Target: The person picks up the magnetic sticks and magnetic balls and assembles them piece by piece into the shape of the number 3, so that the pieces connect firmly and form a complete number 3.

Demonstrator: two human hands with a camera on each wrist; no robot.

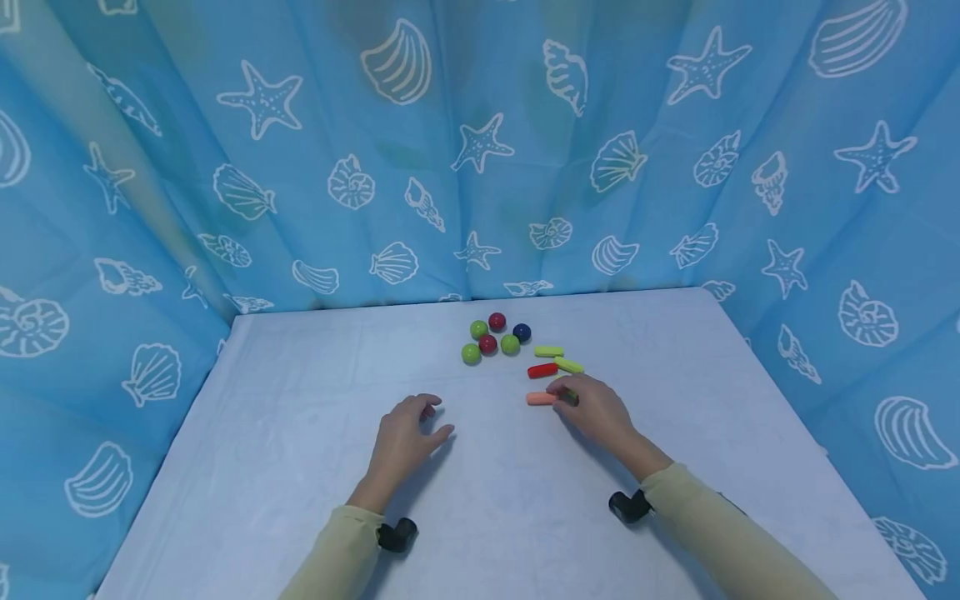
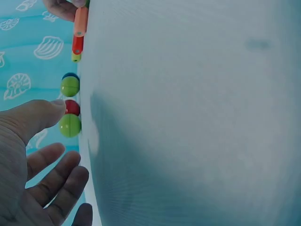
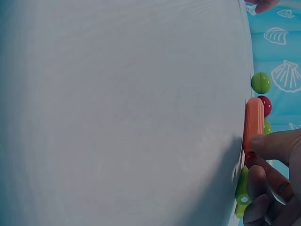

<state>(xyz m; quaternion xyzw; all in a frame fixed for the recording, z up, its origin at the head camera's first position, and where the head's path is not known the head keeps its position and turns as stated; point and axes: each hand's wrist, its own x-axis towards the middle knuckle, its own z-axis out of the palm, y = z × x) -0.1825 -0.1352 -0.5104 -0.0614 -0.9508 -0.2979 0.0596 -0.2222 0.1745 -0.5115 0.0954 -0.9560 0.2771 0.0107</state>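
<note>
My right hand is at the right end of an orange ridged stick, pinching that end between thumb and forefinger. The stick lies lengthwise, with its grooves showing in the right wrist view. Partly under the same hand is a green stick. Just beyond lie a red stick and two yellow-green sticks, one farther back and one slanted. To the left, my left hand hovers over the table with thumb and fingers apart, holding nothing.
Several glossy balls cluster toward the back of the table: green balls, red balls and a dark blue ball. A white cloth covers the table. Blue curtains with shell prints enclose the back and sides.
</note>
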